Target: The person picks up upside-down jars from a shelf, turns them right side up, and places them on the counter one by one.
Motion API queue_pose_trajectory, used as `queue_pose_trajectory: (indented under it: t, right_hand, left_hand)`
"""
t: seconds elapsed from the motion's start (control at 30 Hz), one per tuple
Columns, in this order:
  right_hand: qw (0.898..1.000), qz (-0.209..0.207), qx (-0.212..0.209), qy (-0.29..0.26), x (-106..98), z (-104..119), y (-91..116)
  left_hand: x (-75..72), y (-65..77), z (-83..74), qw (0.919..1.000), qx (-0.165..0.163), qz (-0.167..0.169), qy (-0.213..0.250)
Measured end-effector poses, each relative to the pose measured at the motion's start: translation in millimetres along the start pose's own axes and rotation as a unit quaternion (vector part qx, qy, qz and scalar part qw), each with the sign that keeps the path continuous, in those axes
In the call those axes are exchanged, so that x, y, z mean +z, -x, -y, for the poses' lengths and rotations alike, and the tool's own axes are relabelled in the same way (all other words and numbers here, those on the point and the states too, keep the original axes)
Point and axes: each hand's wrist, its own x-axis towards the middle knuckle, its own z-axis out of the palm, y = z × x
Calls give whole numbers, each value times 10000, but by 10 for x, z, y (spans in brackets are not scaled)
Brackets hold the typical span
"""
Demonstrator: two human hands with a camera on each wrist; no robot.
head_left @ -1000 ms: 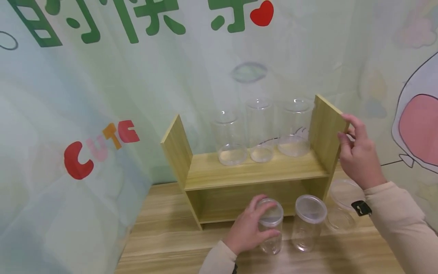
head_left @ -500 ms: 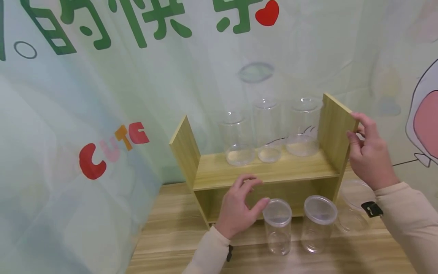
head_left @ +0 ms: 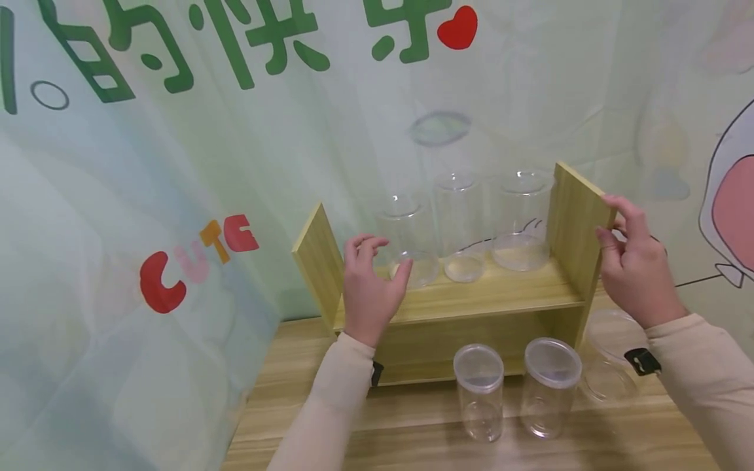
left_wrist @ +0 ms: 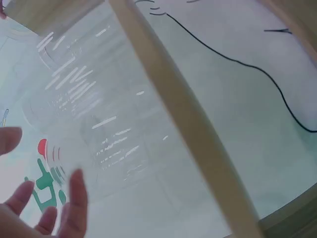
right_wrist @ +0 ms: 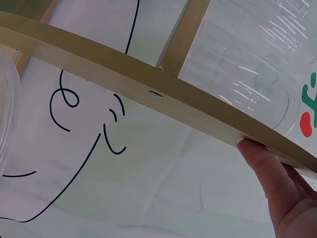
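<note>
My left hand [head_left: 371, 291] is raised in front of the wooden shelf's upper board, thumb and fingers spread apart, just before the leftmost clear jar [head_left: 412, 235]. In the left wrist view its fingers [left_wrist: 78, 203] are apart from the jar with nothing between them. A narrow clear jar [head_left: 462, 229] and a wider clear jar [head_left: 521, 222] stand upright beside it on the board. With thumb and fingers, my right hand [head_left: 639, 268] grips the front edge of the right side panel [head_left: 577, 229] of the shelf [head_left: 448, 304].
Two lidded clear jars, one on the left [head_left: 480, 392] and one on the right [head_left: 548, 389], stand on the wooden table [head_left: 283, 392] before the shelf. Another clear container [head_left: 609, 366] stands right of the shelf. A printed curtain [head_left: 235, 150] hangs behind.
My left hand has let go of the left lidded jar on the table and moved up and left to the upper board. The right hand keeps its grip on the panel.
</note>
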Motion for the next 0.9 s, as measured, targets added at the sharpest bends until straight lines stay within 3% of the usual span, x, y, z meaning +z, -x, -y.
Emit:
queue_pose_trajectory:
  t: [0.23,0.37,0.67,0.9]
  right_hand:
    - [9999,-129,-11,109,-23,-6,8]
    - [9995,-186,-104,235,3,-17,-4]
    - [9998,1,-144,141,22,-26,-9]
    - [9995,-74,-237,197,21,-31,-28]
  left_hand:
    - [71,-281,24,9988,-118,319,-351]
    - [88,-396,7,9956,-386,620,-584]
    - [126,-641,-67,9690,-1197,1918,-997]
    - [189,-728,-58,9619,-1395,2102,-1058]
